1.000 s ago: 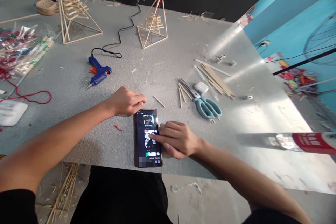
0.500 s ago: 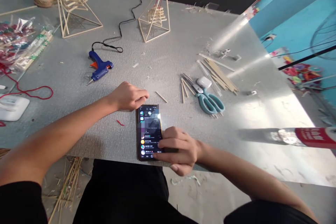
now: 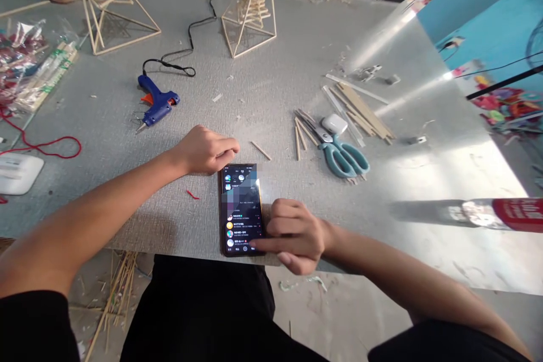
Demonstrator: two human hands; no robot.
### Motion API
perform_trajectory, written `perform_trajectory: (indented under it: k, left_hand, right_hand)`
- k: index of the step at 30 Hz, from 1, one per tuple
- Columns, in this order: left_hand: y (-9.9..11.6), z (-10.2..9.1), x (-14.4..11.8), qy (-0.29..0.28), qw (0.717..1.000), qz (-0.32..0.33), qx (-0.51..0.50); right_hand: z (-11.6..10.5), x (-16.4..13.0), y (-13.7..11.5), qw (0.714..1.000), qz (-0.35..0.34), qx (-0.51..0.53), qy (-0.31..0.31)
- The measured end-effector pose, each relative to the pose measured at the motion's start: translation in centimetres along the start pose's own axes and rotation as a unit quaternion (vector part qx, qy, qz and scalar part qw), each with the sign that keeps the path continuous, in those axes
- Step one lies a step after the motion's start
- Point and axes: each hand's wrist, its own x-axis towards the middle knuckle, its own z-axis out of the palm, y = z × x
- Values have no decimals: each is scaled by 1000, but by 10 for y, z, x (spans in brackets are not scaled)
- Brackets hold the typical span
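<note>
A dark phone [image 3: 241, 209] with its screen lit lies flat at the near edge of the table. On the screen is a list with round icons, partly blurred by blocks. My right hand [image 3: 294, 237] is beside its lower right, index finger stretched over the bottom of the screen, the other fingers loosely bent, holding nothing. My left hand [image 3: 206, 150] rests on the table by the phone's top left corner, its fingers curled in; no object shows in it. A short thin stick [image 3: 261, 150] lies just beyond the phone, and a bit of red thread [image 3: 192, 195] to its left.
A blue glue gun [image 3: 156, 103] with a black cord lies back left. Two stick pyramids [image 3: 249, 39] stand behind. To the right are teal-handled scissors [image 3: 343, 158], a white case [image 3: 334, 124], wooden strips [image 3: 362, 113] and a red-labelled bottle [image 3: 517, 214]. Bagged materials [image 3: 46, 76] lie far left.
The view has shifted slightly. My right index finger has moved a little to the right near the bottom of the phone screen. The left hand stays in place by the phone.
</note>
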Motion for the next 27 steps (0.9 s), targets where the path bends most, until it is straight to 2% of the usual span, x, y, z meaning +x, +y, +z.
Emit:
perform_trajectory:
  k: [4,8,11,16,19,22,25,27]
  left_hand:
    - [0,1,-1,7,1000,3,-4]
    - [0,1,0,9,1000,13,1]
    - [0,0,0,10,1000,16,3]
    - [0,0,0,12,1000,15,7]
    - [0,0,0,3,1000,8,4]
    - [1,-1,-1,-5,1000,-3,1]
    - [1,-1,0,-15,1000,-7,3]
    - [1,-1,0,-17,1000,-7,4]
  right_hand:
    - [-2,-8,5,996,70,58,11]
    - [-1,-13,6,994,86,69,1]
    - [0,-13,5,996,75,43,-10]
    - [0,-12,3,999,16,-10,-39]
    - [0,-13,3,999,18,-11,-41]
    - [-1,-14,2,997,53,-30,-53]
    - [-2,-16,2,988,129,-63,-56]
    - [-3,-19,3,984,161,-49,-53]
